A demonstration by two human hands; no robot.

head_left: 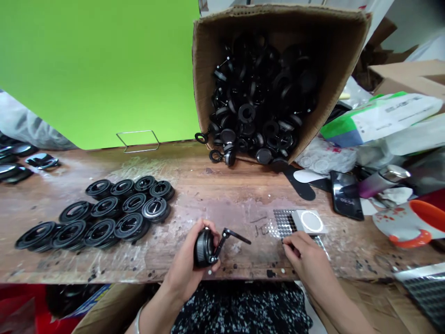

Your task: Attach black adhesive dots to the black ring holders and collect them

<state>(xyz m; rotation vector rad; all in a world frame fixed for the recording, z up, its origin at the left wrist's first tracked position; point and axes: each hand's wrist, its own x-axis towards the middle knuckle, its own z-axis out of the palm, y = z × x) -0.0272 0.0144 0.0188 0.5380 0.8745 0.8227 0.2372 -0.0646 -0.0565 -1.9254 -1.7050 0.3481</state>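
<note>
- The left hand (194,260) clasped a round black part (203,248) over the bench's (222,195) near edge; it looked rigid, light, best gripped around its ribbed rim.
- The right hand (302,253) pinched at a dotted sheet (285,222).

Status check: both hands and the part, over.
Left hand gripping black round part, its lever sticking out right. Right hand fingertips on dotted sheet. Nothing between them.

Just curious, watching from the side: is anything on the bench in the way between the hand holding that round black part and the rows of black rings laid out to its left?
Nothing visible. The left hand grips the round black part; bare wooden bench lies between it and the black rings.
</note>
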